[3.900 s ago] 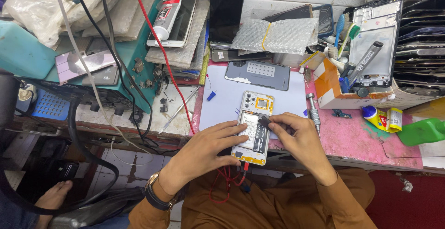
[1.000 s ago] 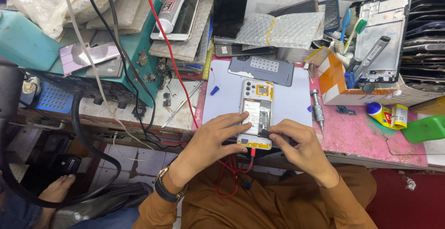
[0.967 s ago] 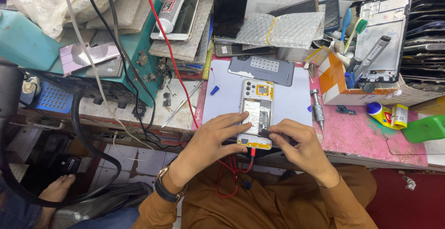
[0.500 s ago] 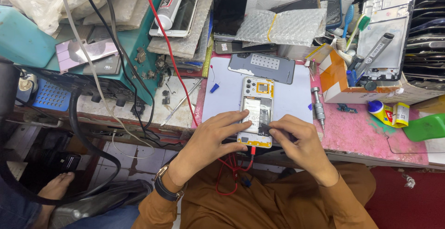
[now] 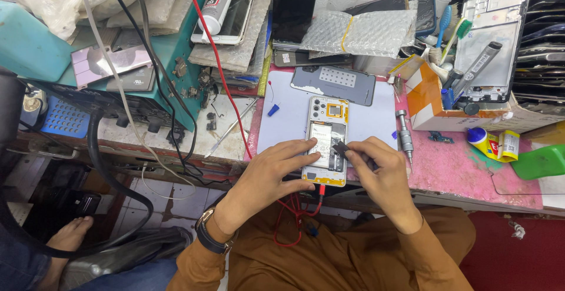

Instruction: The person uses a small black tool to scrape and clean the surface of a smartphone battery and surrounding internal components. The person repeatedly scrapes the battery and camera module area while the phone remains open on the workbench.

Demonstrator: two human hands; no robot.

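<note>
Cluttered bench: orange-white box [image 5: 425, 100] right of opened phone [image 5: 327, 141]; left hand [image 5: 272, 170] fingers spread on it, right hand [image 5: 376, 164] pinching dark tool [image 5: 342, 147].

Bubble-wrap packet [image 5: 365, 32], silvery, yellow band, bench rear centre. Black screen [image 5: 295, 5] upright just left of it. Orange-white carton [image 5: 432, 100] at right, holding tools. Small yellow box [image 5: 508, 145] beside yellow bottle [image 5: 484, 142], red label. White tube [image 5: 219, 4], red-black label, rear left.
</note>
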